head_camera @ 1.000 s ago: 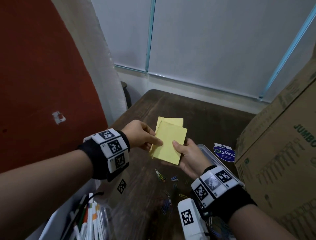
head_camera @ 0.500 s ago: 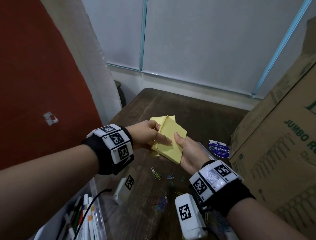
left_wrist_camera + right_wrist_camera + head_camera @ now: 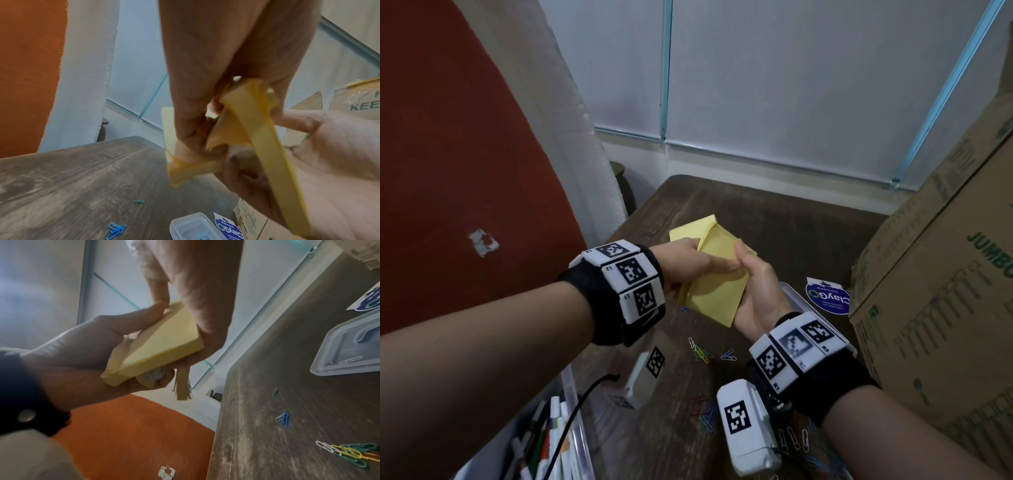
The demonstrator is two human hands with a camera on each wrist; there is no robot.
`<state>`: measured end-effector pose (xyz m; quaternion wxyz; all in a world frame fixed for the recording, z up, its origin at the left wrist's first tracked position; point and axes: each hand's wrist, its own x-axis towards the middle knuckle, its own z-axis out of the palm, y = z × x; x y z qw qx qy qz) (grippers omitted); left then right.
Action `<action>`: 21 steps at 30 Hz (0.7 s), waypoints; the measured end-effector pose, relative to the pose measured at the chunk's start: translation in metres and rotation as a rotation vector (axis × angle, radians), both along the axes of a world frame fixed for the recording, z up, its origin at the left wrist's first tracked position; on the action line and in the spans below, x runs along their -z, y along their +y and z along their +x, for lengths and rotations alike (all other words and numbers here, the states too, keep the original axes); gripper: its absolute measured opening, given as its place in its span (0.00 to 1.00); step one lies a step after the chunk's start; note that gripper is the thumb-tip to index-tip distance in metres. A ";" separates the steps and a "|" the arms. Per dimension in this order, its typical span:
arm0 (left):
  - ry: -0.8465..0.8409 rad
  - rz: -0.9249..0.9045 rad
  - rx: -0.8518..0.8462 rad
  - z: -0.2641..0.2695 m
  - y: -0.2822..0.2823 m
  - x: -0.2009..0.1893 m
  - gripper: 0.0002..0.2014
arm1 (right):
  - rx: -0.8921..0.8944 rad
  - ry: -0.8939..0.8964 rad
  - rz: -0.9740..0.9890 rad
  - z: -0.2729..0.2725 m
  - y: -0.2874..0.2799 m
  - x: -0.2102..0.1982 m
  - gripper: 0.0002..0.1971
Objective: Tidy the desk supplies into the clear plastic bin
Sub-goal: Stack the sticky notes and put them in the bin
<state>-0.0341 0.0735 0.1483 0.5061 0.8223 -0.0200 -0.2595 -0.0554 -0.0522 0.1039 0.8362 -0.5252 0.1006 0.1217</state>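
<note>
A dark wood-grain worktop (image 3: pixel 774 219) is carrying everything. Large cardboard boxes (image 3: pixel 935 274) with green print are standing along its right side. A round blue sticker label (image 3: pixel 827 299) is lying just beside them. An orange-red wall (image 3: pixel 448 154) is rising on the left, and white window blinds (image 3: pixel 774 68) are hanging behind.

cardboard box (image 3: pixel 945 291) walls the right; paper clips (image 3: pixel 700 353) perhaps litter the open desk (image 3: pixel 774 219)
</note>
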 end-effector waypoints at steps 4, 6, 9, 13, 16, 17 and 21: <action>-0.027 0.059 0.066 -0.001 -0.002 -0.004 0.25 | 0.022 0.015 0.135 -0.004 -0.005 -0.003 0.34; -0.026 0.053 0.083 -0.002 -0.003 -0.003 0.21 | 0.015 0.042 0.163 -0.007 -0.006 -0.002 0.35; -0.024 0.045 0.109 -0.002 -0.001 0.005 0.24 | 0.013 0.063 0.176 -0.013 -0.006 0.002 0.35; -0.062 0.063 0.193 -0.002 0.000 0.009 0.27 | 0.014 0.064 0.196 -0.013 -0.013 0.010 0.39; -0.128 0.105 0.269 0.000 0.002 -0.002 0.15 | -0.044 0.028 0.287 -0.014 -0.014 0.013 0.41; -0.135 0.104 0.291 0.001 0.002 -0.007 0.12 | -0.061 0.020 0.303 -0.016 -0.013 0.012 0.41; -0.137 0.047 0.370 -0.002 0.006 -0.019 0.16 | -0.085 -0.002 0.312 -0.020 -0.011 0.007 0.37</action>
